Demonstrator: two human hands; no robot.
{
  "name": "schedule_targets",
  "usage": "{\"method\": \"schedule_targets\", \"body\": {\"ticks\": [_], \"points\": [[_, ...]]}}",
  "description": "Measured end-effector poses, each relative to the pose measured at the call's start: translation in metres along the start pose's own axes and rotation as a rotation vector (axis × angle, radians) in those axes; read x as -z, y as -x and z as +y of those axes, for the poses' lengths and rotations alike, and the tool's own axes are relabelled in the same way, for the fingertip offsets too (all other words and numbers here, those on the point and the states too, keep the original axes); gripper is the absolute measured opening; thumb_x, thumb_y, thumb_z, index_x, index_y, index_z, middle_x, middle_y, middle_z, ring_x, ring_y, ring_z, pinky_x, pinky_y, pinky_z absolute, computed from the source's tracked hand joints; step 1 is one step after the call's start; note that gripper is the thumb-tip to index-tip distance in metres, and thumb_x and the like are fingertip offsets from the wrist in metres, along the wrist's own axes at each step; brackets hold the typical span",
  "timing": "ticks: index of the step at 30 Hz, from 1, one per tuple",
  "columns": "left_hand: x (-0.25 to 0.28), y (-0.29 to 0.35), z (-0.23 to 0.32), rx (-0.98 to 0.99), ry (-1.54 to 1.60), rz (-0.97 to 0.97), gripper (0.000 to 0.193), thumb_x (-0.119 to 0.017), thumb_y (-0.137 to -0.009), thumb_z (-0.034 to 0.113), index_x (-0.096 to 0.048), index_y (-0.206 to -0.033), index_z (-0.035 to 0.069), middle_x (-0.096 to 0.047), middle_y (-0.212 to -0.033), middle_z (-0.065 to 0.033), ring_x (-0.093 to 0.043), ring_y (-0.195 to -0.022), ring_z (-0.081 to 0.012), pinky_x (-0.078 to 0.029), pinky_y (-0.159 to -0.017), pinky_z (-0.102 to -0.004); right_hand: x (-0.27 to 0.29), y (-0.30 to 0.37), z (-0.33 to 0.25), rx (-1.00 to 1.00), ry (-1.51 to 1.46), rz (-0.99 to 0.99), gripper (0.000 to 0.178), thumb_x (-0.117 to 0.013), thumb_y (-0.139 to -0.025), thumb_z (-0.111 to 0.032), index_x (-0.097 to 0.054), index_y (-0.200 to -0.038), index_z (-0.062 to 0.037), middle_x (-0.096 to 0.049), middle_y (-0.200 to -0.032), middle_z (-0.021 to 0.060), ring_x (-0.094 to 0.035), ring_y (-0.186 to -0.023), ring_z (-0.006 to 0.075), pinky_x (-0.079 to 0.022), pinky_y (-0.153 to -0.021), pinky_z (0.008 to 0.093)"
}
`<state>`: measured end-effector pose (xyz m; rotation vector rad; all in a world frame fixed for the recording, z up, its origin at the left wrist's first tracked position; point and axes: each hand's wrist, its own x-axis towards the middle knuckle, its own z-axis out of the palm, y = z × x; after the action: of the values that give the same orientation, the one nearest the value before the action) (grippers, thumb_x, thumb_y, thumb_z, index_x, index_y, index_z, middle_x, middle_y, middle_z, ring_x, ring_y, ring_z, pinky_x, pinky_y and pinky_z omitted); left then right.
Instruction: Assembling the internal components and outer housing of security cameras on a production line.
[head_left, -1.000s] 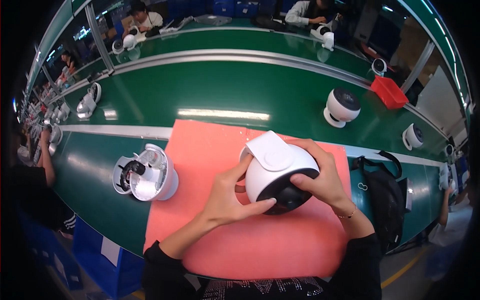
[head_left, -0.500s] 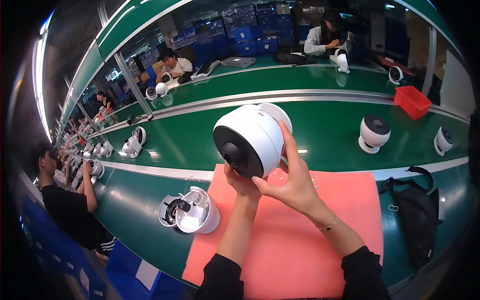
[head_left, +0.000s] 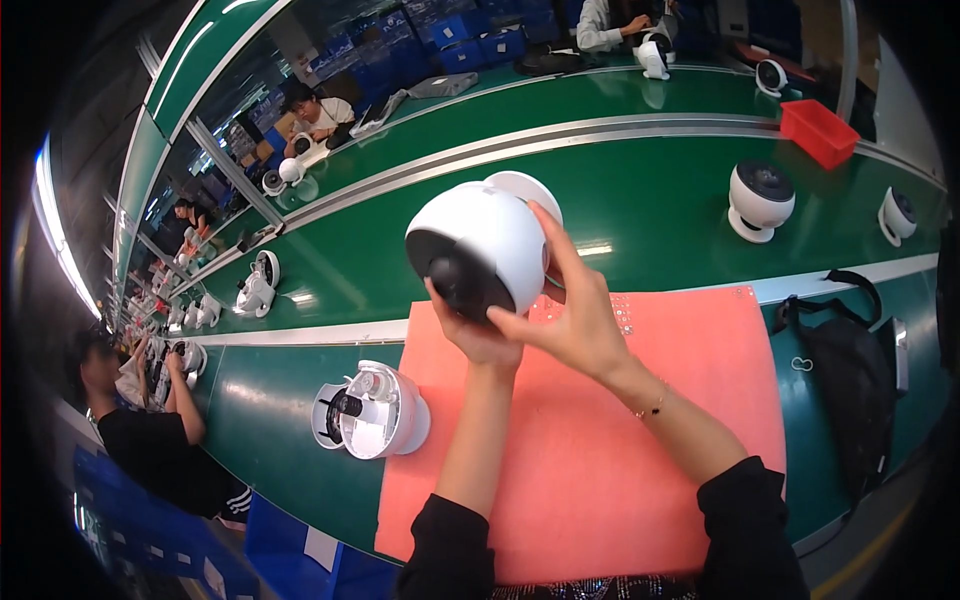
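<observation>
In front of me, above the pink foam mat point(head_left: 570, 440), both hands hold a white ball-shaped device point(head_left: 480, 225) with a black front, a dark round lens and a round white base behind. My left hand point(head_left: 475, 335) supports it from below, fingers curled against the black front. My right hand point(head_left: 575, 310) grips its right side, with the thumb near the lower edge and the fingers up by the base. An opened white housing point(head_left: 400, 410), showing black and white parts inside, stands left of the mat.
Two similar white devices, one upright point(head_left: 762, 200) and one at the far right point(head_left: 897, 217), stand on the green bench. Beyond them is a red bin point(head_left: 820, 132). A black bag point(head_left: 845, 385) lies right of the mat. A co-worker point(head_left: 150, 440) sits at the left.
My view has tilted, so the bench things sit higher in the picture. The device stays in both hands and appears turned slightly, its black front facing more downward.
</observation>
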<state>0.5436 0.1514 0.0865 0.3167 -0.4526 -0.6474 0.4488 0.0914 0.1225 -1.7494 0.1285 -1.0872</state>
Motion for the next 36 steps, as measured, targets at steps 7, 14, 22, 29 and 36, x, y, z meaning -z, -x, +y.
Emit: {"method": "schedule_targets", "body": {"ticks": [7,14,22,29,36], "points": [[-0.028,0.048,0.02,0.433,-0.341,0.251,0.042,-0.052,-0.086,0.031,-0.041,-0.117,0.006,-0.036,-0.121,-0.0117,-0.036,-0.117,-0.0276,-0.03,-0.1,-0.0405,0.029,-0.009,0.057,-1.106,-1.054,0.281,0.063,-0.068,-0.073,-0.031,-0.037,-0.122,-0.0076,-0.041,-0.117,0.012,-0.047,-0.105,0.0267,-0.043,-0.09,0.0401],[-0.029,0.173,0.13,0.573,-0.137,0.347,0.037,-0.052,-0.084,0.028,-0.044,-0.118,0.017,-0.043,-0.124,-0.0065,-0.029,-0.125,-0.0313,-0.021,-0.104,-0.0469,0.072,-0.013,0.112,-0.819,-0.592,0.461,0.09,-0.072,-0.068,-0.042,-0.019,-0.129,-0.0034,-0.032,-0.125,0.0167,-0.042,-0.112,0.0324,-0.033,-0.097,0.0464],[0.055,0.16,0.181,0.284,-0.08,0.424,0.06,-0.054,-0.081,0.03,-0.029,-0.13,0.007,-0.031,-0.134,-0.0158,-0.03,-0.124,-0.0333,-0.023,-0.104,-0.0432,0.08,-0.028,0.084,-0.683,0.048,0.752,0.099,-0.077,-0.061,-0.04,-0.011,-0.125,-0.0021,-0.016,-0.123,0.0208,-0.018,-0.118,0.0269,-0.023,-0.097,0.0386],[0.036,0.149,0.147,0.242,-0.322,0.399,0.061,-0.051,-0.079,-0.002,-0.023,-0.131,0.017,-0.031,-0.132,-0.0072,-0.035,-0.121,-0.0252,-0.029,-0.102,-0.0446,0.067,-0.025,0.008,-0.304,0.077,0.556,0.073,-0.069,-0.07,-0.019,-0.022,-0.124,-0.0066,-0.026,-0.114,0.0147,-0.033,-0.104,0.0288,-0.031,-0.09,0.0376],[-0.015,0.162,0.052,0.423,-0.273,0.46,0.064,-0.055,-0.083,0.005,-0.015,-0.131,0.017,-0.033,-0.129,-0.0047,-0.037,-0.119,-0.02,-0.035,-0.098,-0.0384,-0.016,0.017,-0.071,0.209,0.286,-0.372,0.06,-0.059,-0.064,-0.005,-0.035,-0.119,-0.0039,-0.035,-0.115,0.0143,-0.036,-0.113,0.0257,-0.03,-0.096,0.0342]]}}
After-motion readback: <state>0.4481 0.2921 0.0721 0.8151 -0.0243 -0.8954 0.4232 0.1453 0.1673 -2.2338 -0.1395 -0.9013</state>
